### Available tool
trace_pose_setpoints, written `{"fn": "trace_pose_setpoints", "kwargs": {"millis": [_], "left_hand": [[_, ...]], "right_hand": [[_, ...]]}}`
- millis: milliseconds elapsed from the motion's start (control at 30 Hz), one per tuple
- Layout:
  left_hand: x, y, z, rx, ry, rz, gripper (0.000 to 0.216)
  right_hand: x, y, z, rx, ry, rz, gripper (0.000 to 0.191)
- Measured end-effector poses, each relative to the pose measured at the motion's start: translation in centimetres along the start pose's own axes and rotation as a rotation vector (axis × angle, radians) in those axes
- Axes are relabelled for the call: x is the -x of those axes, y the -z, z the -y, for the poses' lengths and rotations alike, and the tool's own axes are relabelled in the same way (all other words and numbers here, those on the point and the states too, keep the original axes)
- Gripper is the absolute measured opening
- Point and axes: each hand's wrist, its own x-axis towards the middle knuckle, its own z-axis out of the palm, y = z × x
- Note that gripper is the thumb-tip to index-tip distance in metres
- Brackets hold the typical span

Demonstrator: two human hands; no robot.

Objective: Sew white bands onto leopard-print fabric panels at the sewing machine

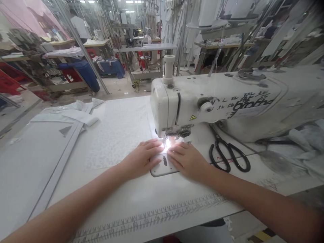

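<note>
My left hand (141,158) lies flat on the white table, fingers stretched toward the needle of a white sewing machine (202,101). Just right of the lit needle area, my right hand (187,158) lies flat too, its fingers pointing in to the same spot. Both hands press on or beside the metal needle plate (162,168); whether a small piece of cloth lies under the fingertips is hidden by glare. A white patterned fabric sheet (118,131) lies left of the machine, touching my left hand's side.
Black scissors (227,155) lie right of my right hand. White fabric scraps (76,113) sit at the table's far left. A printed ruler (152,216) runs along the table's front edge. More white cloth (306,138) lies at far right. Other work tables stand behind.
</note>
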Motion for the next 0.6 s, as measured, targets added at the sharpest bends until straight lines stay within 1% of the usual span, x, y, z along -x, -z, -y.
{"fn": "trace_pose_setpoints", "kwargs": {"millis": [267, 600], "left_hand": [[-0.18, -0.18, 0.6, -0.021, 0.017, -0.018, 0.037], [-0.13, 0.03, 0.52, -0.024, -0.02, -0.009, 0.033]], "right_hand": [[0.08, -0.33, 0.07, 0.003, -0.027, -0.032, 0.023], [0.28, -0.19, 0.16, 0.005, -0.043, -0.019, 0.025]]}}
